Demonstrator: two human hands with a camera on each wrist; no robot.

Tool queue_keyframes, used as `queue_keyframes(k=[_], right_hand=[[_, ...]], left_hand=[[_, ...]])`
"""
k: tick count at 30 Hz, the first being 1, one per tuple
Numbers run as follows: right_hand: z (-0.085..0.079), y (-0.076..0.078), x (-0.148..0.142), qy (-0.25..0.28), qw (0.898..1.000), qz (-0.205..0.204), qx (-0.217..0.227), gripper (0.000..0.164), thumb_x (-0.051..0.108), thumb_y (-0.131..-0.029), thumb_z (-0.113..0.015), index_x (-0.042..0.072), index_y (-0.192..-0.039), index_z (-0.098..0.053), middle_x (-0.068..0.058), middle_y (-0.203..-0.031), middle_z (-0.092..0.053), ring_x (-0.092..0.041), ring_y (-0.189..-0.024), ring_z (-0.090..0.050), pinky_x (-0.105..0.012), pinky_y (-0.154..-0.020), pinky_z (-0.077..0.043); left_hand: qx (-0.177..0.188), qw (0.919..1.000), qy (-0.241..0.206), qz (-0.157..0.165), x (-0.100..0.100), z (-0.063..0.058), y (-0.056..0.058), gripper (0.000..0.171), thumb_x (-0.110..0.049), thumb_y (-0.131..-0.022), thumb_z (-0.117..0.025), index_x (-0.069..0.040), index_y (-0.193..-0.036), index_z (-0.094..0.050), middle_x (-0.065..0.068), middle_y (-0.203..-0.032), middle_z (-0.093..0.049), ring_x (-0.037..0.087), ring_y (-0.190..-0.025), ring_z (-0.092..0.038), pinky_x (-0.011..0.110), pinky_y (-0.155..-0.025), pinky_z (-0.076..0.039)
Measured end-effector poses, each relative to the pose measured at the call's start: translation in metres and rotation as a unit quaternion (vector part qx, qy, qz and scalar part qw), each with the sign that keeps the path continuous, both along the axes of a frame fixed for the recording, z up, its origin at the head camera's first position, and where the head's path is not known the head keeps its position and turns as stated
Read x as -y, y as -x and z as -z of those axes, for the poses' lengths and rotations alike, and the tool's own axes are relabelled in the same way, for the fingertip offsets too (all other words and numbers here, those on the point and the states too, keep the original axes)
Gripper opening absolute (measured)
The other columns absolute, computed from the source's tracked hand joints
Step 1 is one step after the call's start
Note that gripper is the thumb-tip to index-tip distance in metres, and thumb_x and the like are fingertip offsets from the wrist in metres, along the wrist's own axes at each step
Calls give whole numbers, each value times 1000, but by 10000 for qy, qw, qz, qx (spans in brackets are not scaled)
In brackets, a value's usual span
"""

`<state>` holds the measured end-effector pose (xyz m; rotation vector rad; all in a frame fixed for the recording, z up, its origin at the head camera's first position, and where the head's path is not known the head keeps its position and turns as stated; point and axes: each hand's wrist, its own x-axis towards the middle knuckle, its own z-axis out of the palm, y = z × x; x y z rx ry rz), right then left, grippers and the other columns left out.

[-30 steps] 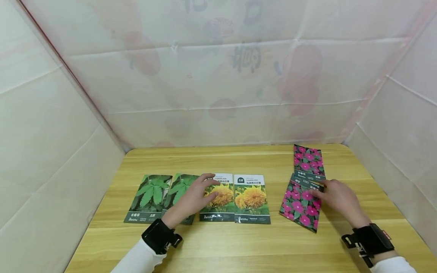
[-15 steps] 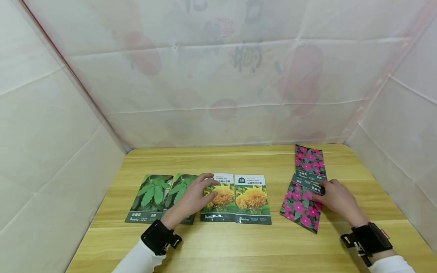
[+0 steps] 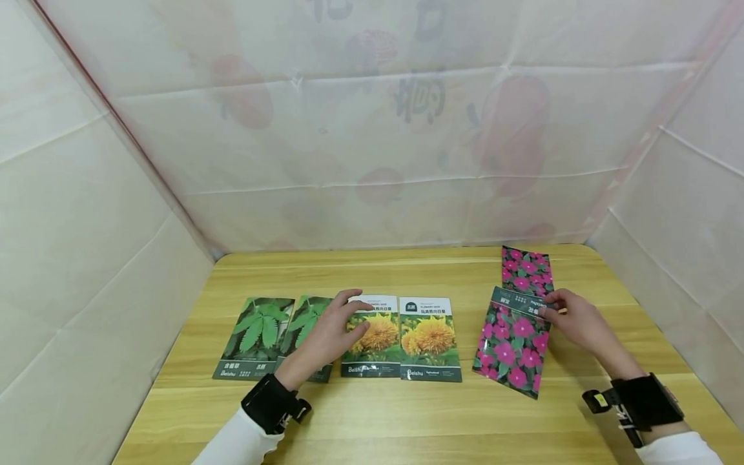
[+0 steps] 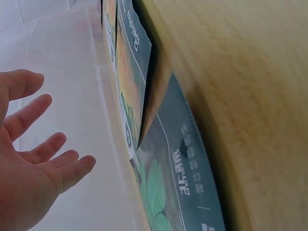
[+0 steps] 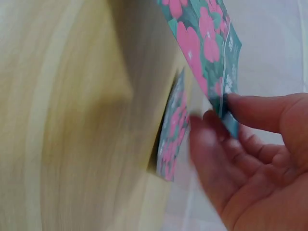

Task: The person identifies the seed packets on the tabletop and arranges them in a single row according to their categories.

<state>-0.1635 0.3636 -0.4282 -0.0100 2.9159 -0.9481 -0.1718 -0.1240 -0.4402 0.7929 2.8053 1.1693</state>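
Observation:
My right hand pinches the top corner of a pink-flower seed packet between thumb and fingers. In the right wrist view this packet is tilted up off the table, its printing upside down in the head view. Behind it lies a second pink-flower packet, partly covered by the first. My left hand hovers with relaxed, spread fingers over a yellow sunflower seed packet and a green-leaf packet, hiding parts of both. In the left wrist view its fingers hold nothing.
Another sunflower packet lies right of the first, edges close together. A further green-leaf packet lies at the far left. The wooden table is bounded by pale cloth walls at the back and both sides.
My right hand has lifted the near pink-flower packet's top edge, which now covers more of the packet behind. The left hand stays nearly still, its fingers slightly raised.

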Motion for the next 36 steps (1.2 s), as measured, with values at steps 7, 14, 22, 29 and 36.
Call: queue_keyframes(k=[7, 14, 22, 29, 36], right_hand=[[-9, 1, 5, 630, 9978, 109, -172, 26, 8, -108, -55, -14, -121, -55, -25, -104, -65, -19, -83, -67, -35, -69, -62], [-18, 2, 10, 708, 9971, 91, -255, 30, 11, -109, -54, -14, -125, -54, -23, -105, -65, -9, -82, -66, -34, -72, -62], [-27, 9, 27, 1384, 9893, 186, -428, 38, 17, -110, -53, -13, -133, -52, -22, -108, -65, 0, -81, -65, -19, -71, -59], [-31, 18, 57, 2607, 9639, 338, -428, 43, 16, -109, -55, -16, -136, -45, -8, -104, -65, -2, -84, -66, -20, -75, -60], [-31, 23, 88, 3248, 9437, 483, -390, 45, 20, -109, -56, -13, -137, -45, -5, -105, -64, -4, -89, -66, -20, -80, -59]], left_hand=[[-73, 9999, -110, -104, 0, 0, 0, 30, -13, -100, -72, -5, -128, -70, 19, -157, -42, 40, -134, -52, 53, -95, -52], [-87, 9998, -138, -132, -1, 2, 1, 29, -13, -100, -71, -4, -128, -70, 19, -156, -42, 41, -134, -51, 54, -96, -52], [128, 9995, -301, -24, -12, 2, 0, 33, -15, -101, -69, -7, -132, -67, 17, -154, -47, 37, -133, -54, 56, -103, -51], [495, 9959, -690, 295, -32, 0, 1, 42, -20, -103, -66, -3, -141, -60, 18, -152, -49, 35, -139, -49, 56, -111, -45], [1147, 9817, -1448, 459, -50, 2, 0, 49, -24, -107, -63, -5, -150, -49, 14, -151, -50, 33, -141, -48, 41, -114, -45]])
